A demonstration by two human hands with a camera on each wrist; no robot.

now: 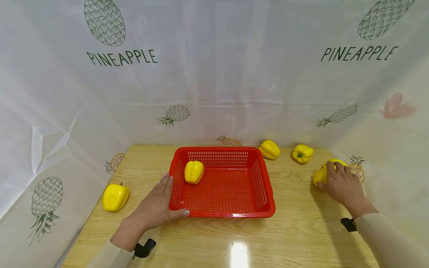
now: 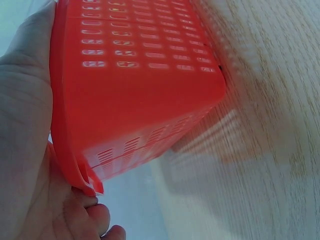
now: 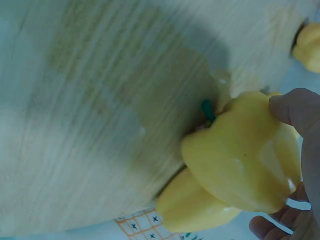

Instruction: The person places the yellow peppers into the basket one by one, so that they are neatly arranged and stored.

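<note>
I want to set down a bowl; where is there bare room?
Bare: the table before the red basket; the strip between basket and right hand; the back left, between the leftmost pepper and basket; the basket floor right of its pepper. Crowded: the back right, where two peppers sit and the right hand holds a third beside a fourth.

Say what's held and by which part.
The right hand grips a yellow pepper round its body, not the stem; the left hand merely touches the red basket's rim.
</note>
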